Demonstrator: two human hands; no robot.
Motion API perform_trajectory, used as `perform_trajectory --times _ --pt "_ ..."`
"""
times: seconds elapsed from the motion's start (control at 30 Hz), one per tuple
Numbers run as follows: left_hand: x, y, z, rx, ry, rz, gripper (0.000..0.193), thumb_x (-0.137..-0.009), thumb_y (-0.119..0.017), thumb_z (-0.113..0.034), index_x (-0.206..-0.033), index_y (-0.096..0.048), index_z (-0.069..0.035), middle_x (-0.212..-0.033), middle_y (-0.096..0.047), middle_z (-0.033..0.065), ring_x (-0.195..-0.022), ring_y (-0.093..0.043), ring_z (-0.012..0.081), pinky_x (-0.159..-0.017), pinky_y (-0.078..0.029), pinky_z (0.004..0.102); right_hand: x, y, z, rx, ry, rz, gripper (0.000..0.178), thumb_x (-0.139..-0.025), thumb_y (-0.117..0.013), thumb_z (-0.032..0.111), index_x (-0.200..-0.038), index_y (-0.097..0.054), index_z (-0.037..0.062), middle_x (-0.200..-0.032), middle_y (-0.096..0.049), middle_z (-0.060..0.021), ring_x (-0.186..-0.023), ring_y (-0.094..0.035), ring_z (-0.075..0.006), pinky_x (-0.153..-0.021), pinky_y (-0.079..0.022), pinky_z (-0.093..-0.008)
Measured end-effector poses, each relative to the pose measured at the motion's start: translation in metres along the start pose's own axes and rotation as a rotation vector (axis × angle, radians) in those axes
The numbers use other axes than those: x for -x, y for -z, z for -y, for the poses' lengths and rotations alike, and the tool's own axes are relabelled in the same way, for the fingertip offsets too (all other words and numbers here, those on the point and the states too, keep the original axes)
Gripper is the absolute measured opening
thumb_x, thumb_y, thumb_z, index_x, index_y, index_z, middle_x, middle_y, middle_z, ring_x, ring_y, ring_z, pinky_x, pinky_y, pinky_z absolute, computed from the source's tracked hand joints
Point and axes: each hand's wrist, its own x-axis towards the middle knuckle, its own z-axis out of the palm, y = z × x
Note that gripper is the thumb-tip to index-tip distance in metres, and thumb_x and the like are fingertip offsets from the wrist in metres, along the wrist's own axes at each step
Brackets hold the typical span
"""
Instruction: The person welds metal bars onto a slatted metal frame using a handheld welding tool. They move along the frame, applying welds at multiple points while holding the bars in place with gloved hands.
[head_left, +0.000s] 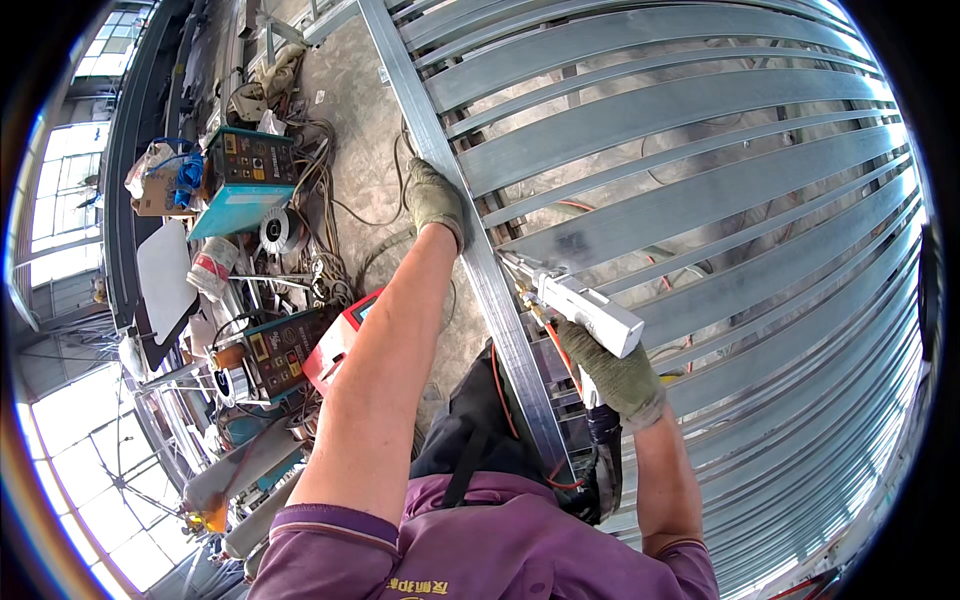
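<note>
My left hand (435, 204), in an olive-green work glove, is closed over the outer edge of a long grey metal rail (492, 290). That rail forms the near side of a large frame with many parallel slats (680, 125). Gripped in my gloved right hand (618, 380) is a white, boxy welding gun (590, 310) with a narrow metal nozzle. The nozzle tip points at the joint where a wide slat meets the rail; whether it touches cannot be made out. A dark smudge (572, 246) marks the slat beside it. An orange hose (562, 352) runs along the gun.
Left of the frame stand teal welding machines (245, 180), a red machine (340, 345), wire spools (281, 231) and a white bucket (212, 267). Tangled cables (322, 190) lie across the concrete floor (350, 90). More hoses show beneath the slats.
</note>
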Motion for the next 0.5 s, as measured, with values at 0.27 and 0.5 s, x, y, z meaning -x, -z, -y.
perform_trajectory --times 0.27,0.5 --pt "0.024 -0.005 -0.014 -0.139 -0.014 -0.061 0.087 -0.100 -0.037 -0.077 -0.145 -0.058 -0.005 -0.134 -0.067 0.0078 -0.116 -0.063 0.0272 -0.103 -0.047 0.0348 -0.001 -0.003 0.000 0.077 0.030 -0.006 0.039 -0.097 -0.077 0.017 -0.131 -0.068 0.0021 -0.121 -0.075 -0.0099 -0.109 -0.072 -0.0153 -0.087 -0.059 -0.0297" --pt "-0.019 -0.001 0.013 0.105 0.005 0.059 0.085 -0.098 -0.038 -0.080 -0.146 -0.058 -0.012 -0.131 -0.068 0.0063 -0.112 -0.065 0.0269 -0.096 -0.054 0.0410 -0.002 -0.003 -0.005 0.129 0.109 0.015 0.038 -0.096 -0.078 0.019 -0.130 -0.069 0.0030 -0.117 -0.076 -0.0086 -0.107 -0.074 -0.0154 -0.086 -0.059 -0.0300"
